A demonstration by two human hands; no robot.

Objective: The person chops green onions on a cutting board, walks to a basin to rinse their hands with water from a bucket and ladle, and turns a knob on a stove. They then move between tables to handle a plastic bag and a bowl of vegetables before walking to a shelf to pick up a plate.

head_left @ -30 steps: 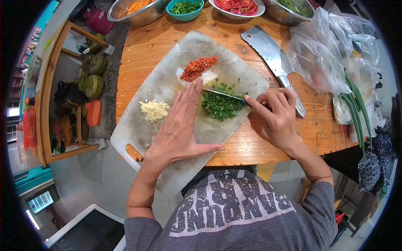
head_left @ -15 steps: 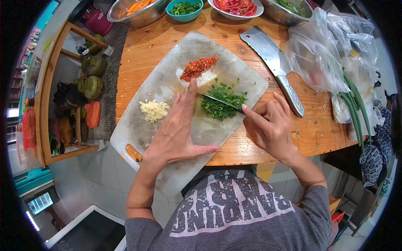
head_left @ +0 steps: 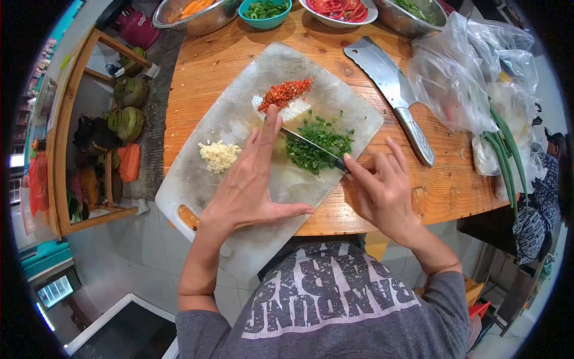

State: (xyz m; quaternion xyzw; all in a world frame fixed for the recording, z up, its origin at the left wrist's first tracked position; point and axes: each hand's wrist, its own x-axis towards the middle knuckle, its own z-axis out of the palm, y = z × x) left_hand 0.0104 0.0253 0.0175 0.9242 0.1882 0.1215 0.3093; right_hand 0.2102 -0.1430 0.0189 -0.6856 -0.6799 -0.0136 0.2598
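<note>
Heads up, the tip end of the knife (head_left: 310,143) is hard to make out because the left hand (head_left: 242,185) is right there, and I can't tell if those fingers actually touch the metal. Most of the handle is buried in the right hand (head_left: 382,191), and the metal bowl (head_left: 194,25) up top gets cut off by the frame.

The knife itself is slim, with a thin straight blade and a dark bit of handle peeking out. It lies slantwise over a pile of finely chopped greens (head_left: 329,136) on the worn, stained cutting board (head_left: 239,110) (way smaller than the cleaver (head_left: 382,75) lying on the table (head_left: 448,179)). Chopped red chili (head_left: 288,92) and a pale minced heap (head_left: 218,157) share the board.

Right grip is closed around the handle, thumb and index finger pinching near the blade. Left grip is spread wide, thumb stuck out sideways, holding nothing I can see.
</note>
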